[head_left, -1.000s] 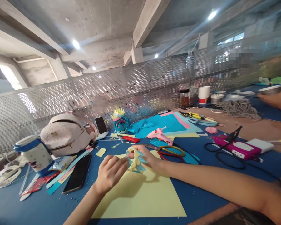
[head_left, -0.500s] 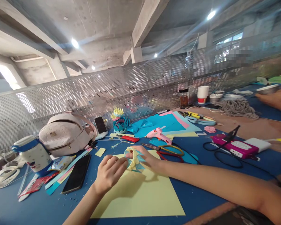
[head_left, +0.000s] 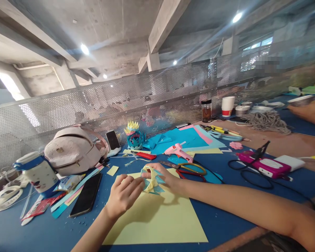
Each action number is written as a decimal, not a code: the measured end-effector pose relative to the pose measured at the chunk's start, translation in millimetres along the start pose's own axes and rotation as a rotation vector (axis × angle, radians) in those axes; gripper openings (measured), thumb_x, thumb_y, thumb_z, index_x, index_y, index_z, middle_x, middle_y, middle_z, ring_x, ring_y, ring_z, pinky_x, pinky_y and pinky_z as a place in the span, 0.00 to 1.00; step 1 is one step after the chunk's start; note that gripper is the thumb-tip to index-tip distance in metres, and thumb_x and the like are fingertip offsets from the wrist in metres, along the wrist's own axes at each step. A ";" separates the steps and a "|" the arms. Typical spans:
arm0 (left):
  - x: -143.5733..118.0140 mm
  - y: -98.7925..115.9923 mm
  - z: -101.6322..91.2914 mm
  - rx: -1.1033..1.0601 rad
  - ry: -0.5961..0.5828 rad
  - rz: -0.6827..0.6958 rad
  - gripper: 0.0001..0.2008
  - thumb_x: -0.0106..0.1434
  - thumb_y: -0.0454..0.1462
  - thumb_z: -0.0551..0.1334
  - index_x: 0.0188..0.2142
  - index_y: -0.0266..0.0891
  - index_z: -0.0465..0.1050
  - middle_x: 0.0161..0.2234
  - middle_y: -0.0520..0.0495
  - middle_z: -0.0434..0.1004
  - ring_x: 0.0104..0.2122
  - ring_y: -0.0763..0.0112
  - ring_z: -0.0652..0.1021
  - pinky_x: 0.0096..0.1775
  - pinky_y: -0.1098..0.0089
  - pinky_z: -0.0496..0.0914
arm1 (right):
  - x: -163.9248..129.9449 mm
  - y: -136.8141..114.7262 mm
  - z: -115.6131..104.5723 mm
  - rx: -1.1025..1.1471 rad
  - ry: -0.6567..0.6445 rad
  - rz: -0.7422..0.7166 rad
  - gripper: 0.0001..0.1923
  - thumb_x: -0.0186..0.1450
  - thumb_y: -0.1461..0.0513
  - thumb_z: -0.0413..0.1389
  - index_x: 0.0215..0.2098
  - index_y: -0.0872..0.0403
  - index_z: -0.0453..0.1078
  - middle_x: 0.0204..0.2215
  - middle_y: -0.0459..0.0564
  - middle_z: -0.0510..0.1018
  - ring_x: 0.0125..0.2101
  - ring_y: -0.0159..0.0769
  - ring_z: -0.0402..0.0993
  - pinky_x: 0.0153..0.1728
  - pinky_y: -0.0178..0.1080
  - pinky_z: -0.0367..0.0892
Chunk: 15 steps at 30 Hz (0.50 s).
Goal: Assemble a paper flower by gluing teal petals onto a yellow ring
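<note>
Both hands meet over the middle of the counter [head_left: 225, 220], working on a small folded paper piece [head_left: 152, 180] of yellow and light blue that sits just above the far edge of a large yellow sheet [head_left: 157, 217]. The left hand [head_left: 124, 194] has its fingers pinched together on the near side of the piece, and the right hand [head_left: 168, 176] cups it from behind, its fingers closed around the far side. The piece looks only partly built: a few pointed folds stand up, loosely joined, whereas a taller crown-like paper model [head_left: 133, 134] at the back of the counter seems complete, so I would judge a good deal of folding or gluing is left. A pink glue gun [head_left: 177, 151] and scissors [head_left: 189, 169] lie just beyond the right hand, blue sheets [head_left: 183, 137] behind them. A dark phone [head_left: 87, 195] lies to the left, near a pale backpack [head_left: 73, 150].
</note>
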<state>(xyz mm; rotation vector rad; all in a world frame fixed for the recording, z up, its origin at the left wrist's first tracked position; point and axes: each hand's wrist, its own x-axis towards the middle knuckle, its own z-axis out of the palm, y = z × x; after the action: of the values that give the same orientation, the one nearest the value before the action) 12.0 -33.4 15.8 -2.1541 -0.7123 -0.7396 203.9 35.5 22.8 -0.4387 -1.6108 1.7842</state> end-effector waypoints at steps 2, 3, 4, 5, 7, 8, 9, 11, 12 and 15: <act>0.0 -0.1 -0.6 -0.001 -0.001 0.000 0.07 0.66 0.28 0.58 0.42 0.34 0.74 0.41 0.45 0.82 0.32 0.68 0.74 0.36 0.63 0.64 | 0.0 -0.3 -0.5 0.002 -0.020 -0.009 0.23 0.52 0.53 0.67 0.25 0.54 0.57 0.23 0.40 0.56 0.25 0.27 0.51 0.24 0.31 0.52; 0.1 -0.3 -1.0 0.002 0.001 -0.001 0.07 0.66 0.29 0.59 0.42 0.34 0.74 0.41 0.45 0.82 0.32 0.68 0.74 0.36 0.63 0.64 | 0.0 -0.7 -0.3 0.012 -0.032 -0.011 0.23 0.53 0.53 0.67 0.25 0.54 0.56 0.23 0.40 0.55 0.25 0.27 0.50 0.24 0.31 0.51; 0.5 -0.5 -1.5 0.006 0.004 0.000 0.07 0.66 0.29 0.59 0.42 0.34 0.74 0.41 0.45 0.82 0.32 0.68 0.74 0.36 0.64 0.64 | 0.1 -1.0 0.0 0.025 -0.045 -0.010 0.23 0.53 0.53 0.66 0.25 0.54 0.56 0.23 0.40 0.54 0.24 0.27 0.49 0.24 0.31 0.51; 0.9 -0.8 -1.9 0.011 0.008 0.001 0.07 0.66 0.29 0.58 0.42 0.34 0.74 0.40 0.45 0.82 0.31 0.68 0.74 0.36 0.64 0.64 | 0.2 -1.2 0.4 0.036 -0.056 -0.006 0.23 0.53 0.53 0.66 0.25 0.54 0.55 0.23 0.40 0.54 0.24 0.27 0.49 0.24 0.31 0.50; 2.0 -1.4 -2.5 0.021 0.017 0.005 0.08 0.66 0.28 0.58 0.42 0.34 0.74 0.40 0.45 0.82 0.31 0.68 0.74 0.35 0.64 0.64 | 0.5 -0.9 1.0 0.045 -0.068 0.007 0.23 0.53 0.53 0.66 0.25 0.54 0.55 0.23 0.39 0.53 0.24 0.26 0.47 0.23 0.31 0.49; 2.5 -1.5 -2.7 0.023 0.021 0.006 0.08 0.67 0.29 0.57 0.42 0.35 0.74 0.40 0.45 0.83 0.31 0.68 0.74 0.35 0.64 0.64 | 0.8 -0.5 1.1 0.041 -0.068 0.011 0.23 0.53 0.53 0.66 0.25 0.54 0.55 0.23 0.39 0.53 0.24 0.26 0.47 0.23 0.31 0.49; 2.9 -1.5 -2.9 0.024 0.023 0.007 0.08 0.67 0.29 0.57 0.42 0.35 0.74 0.40 0.45 0.83 0.31 0.68 0.74 0.35 0.64 0.64 | 1.0 0.0 1.0 0.037 -0.068 0.013 0.24 0.53 0.54 0.66 0.25 0.54 0.54 0.23 0.39 0.52 0.24 0.26 0.47 0.23 0.31 0.49; 3.3 -1.0 -3.2 0.026 0.026 0.010 0.08 0.67 0.29 0.57 0.42 0.35 0.74 0.39 0.44 0.83 0.31 0.68 0.74 0.36 0.64 0.64 | 1.0 0.8 0.5 0.026 -0.072 0.020 0.23 0.53 0.54 0.66 0.25 0.54 0.55 0.23 0.39 0.53 0.24 0.26 0.48 0.24 0.31 0.50; 3.4 -0.5 -3.4 0.027 0.022 0.015 0.08 0.67 0.29 0.57 0.42 0.35 0.74 0.39 0.44 0.83 0.31 0.68 0.74 0.36 0.64 0.64 | 0.8 1.0 0.2 0.019 -0.069 0.024 0.23 0.53 0.54 0.66 0.25 0.53 0.55 0.23 0.39 0.53 0.24 0.26 0.49 0.24 0.31 0.51; 3.2 1.3 -4.0 0.029 -0.001 0.027 0.09 0.67 0.29 0.57 0.43 0.35 0.74 0.39 0.44 0.83 0.30 0.68 0.74 0.36 0.64 0.64 | -0.4 0.0 0.0 0.006 -0.059 0.033 0.22 0.53 0.55 0.66 0.25 0.53 0.55 0.23 0.39 0.53 0.23 0.26 0.49 0.23 0.31 0.50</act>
<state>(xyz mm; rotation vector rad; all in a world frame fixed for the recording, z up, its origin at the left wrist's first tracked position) 13.9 -36.5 19.6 -2.1338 -0.6891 -0.7096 204.3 35.2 22.7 -0.4161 -1.6466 1.8420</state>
